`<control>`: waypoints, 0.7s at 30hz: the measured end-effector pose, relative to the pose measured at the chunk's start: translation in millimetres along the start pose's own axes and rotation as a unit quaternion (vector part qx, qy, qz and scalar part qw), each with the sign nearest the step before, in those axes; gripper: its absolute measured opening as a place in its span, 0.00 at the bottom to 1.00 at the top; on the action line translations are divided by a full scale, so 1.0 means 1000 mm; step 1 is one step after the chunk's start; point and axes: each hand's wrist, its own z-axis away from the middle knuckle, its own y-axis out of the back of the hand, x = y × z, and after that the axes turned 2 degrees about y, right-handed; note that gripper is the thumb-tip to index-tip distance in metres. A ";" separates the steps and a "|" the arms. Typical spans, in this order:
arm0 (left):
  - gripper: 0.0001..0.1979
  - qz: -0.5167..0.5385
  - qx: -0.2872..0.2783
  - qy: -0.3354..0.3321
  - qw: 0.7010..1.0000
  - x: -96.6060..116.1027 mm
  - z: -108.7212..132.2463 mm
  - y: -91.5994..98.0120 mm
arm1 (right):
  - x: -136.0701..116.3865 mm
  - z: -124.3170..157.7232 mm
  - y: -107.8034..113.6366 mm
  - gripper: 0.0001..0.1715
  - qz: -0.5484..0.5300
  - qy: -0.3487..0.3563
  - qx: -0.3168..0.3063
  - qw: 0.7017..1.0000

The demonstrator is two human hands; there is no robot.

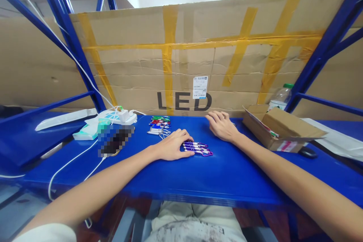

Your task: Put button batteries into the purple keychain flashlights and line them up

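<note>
My left hand (174,145) curls around the left ends of several purple pens with clips (197,148), which lie side by side on the blue table (181,181). Behind it, rows of green, red, blue and silver pens (159,124) lie on the table. My right hand (222,125) rests palm down near the table's back edge, its fingers bent and slightly apart. A small dark-tipped item shows just to the right of that hand; what lies beneath the palm is hidden.
An open cardboard box (278,130) stands at the right, with a bottle (280,98) behind it and a black mouse (308,152) beside it. A power strip (121,117), tissue pack (86,131) and white cables lie left. Cardboard (136,68) walls the back.
</note>
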 end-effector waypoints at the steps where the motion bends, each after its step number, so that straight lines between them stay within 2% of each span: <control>1: 0.22 -0.001 0.002 -0.002 1.000 0.000 0.000 0.000 | 0.001 -0.001 -0.001 0.21 0.007 0.015 0.000 1.000; 5: 0.23 0.001 0.015 -0.007 1.000 0.000 -0.001 -0.001 | 0.002 -0.003 -0.004 0.20 0.027 0.051 0.001 0.998; 11: 0.22 0.037 0.034 0.015 0.999 -0.004 -0.001 -0.004 | 0.008 0.003 -0.001 0.20 0.036 0.044 0.004 0.998; 16: 0.17 0.165 0.110 0.100 0.975 -0.016 -0.008 -0.010 | 0.011 0.004 0.003 0.15 0.061 0.051 0.000 0.997; 18: 0.18 0.202 0.161 0.103 0.961 -0.022 -0.011 -0.012 | 0.011 0.004 0.004 0.14 0.072 0.052 -0.002 0.996; 21: 0.21 0.227 0.194 0.099 0.949 -0.027 -0.015 -0.012 | 0.012 0.006 0.006 0.15 0.076 0.050 -0.002 0.996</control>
